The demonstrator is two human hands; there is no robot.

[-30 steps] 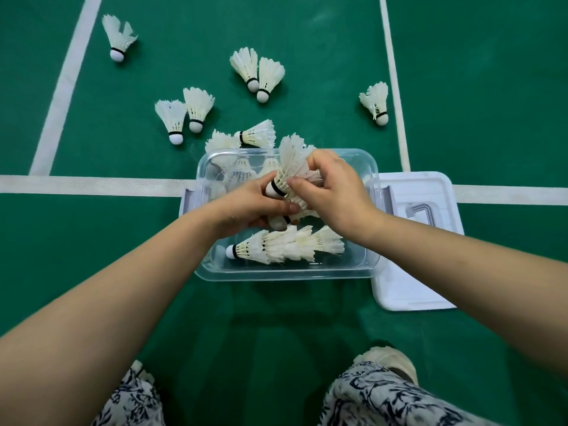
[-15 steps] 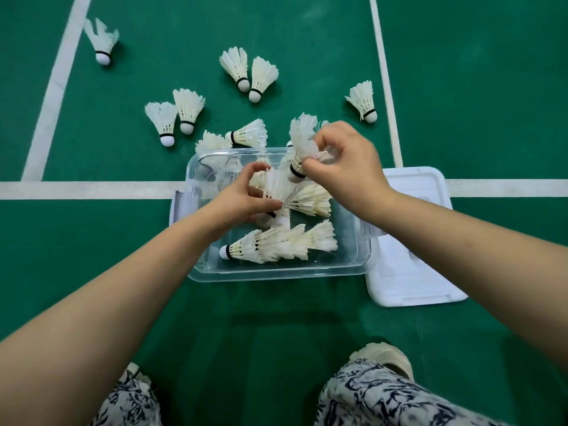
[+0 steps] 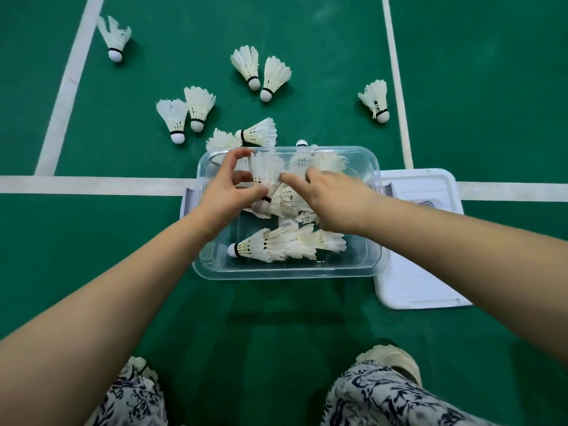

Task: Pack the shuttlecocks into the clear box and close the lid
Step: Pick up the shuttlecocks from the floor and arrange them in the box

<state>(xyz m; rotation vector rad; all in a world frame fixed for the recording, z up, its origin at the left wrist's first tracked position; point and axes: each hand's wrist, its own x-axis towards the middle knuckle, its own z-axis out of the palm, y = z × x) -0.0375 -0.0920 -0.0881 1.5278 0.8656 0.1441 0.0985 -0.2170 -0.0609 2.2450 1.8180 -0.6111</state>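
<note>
The clear box [image 3: 289, 273] sits open on the green floor. Along its near wall lies a nested row of shuttlecocks [image 3: 285, 244], and more lie in the middle and at the far side [image 3: 319, 162]. My left hand [image 3: 227, 195] pinches one shuttlecock [image 3: 267, 170] near its cork, feathers up, over the box's far left part. My right hand [image 3: 335, 204] hovers over the box's middle with fingers stretched out, its index tip touching that shuttlecock's feathers. The white lid [image 3: 424, 272] lies flat to the right of the box.
Several loose shuttlecocks lie on the floor beyond the box: a pair [image 3: 184, 115], another pair [image 3: 261, 72], one at the far left [image 3: 115, 38], one at the right [image 3: 376, 99], two against the box's far rim [image 3: 258, 132]. My knees and shoes are below.
My right hand let go of the shuttlecock it held over the far rim and dropped toward the left hand. My left hand moved away from me with a shuttlecock.
</note>
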